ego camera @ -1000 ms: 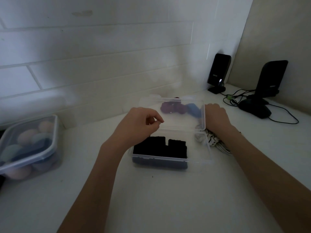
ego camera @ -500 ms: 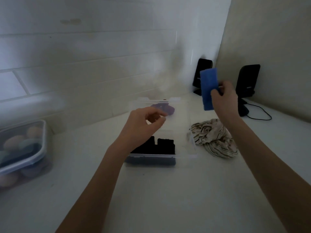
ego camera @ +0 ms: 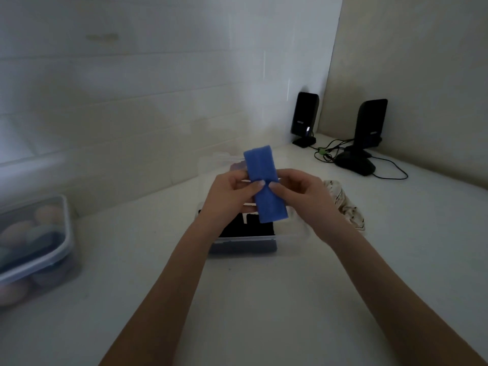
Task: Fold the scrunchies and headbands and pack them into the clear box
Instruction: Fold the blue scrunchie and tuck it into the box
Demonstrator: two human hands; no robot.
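Note:
A flat blue headband [ego camera: 261, 178] is held upright above the clear box [ego camera: 290, 241]. My left hand [ego camera: 229, 196] pinches its middle from the left, and my right hand [ego camera: 303, 196] pinches it from the right, thumbs nearly touching. Inside the clear box lie folded black pieces [ego camera: 253, 228], partly hidden by my hands. The box's open lid [ego camera: 211, 165] stands behind, with a purple item [ego camera: 236, 166] barely showing there. A striped cream headband [ego camera: 346, 204] lies crumpled on the white counter to the right of the box.
At the left edge sits a lidded plastic container [ego camera: 39, 249] holding pastel round items. Two black speakers [ego camera: 303, 117] [ego camera: 369, 125], a dark mouse-shaped device [ego camera: 355, 165] and cables [ego camera: 390, 170] occupy the back right corner. A tiled wall runs behind the counter.
My right hand lifted the blue headband from behind the box, then brought it down to the centre. My left hand moved in and took hold of it too.

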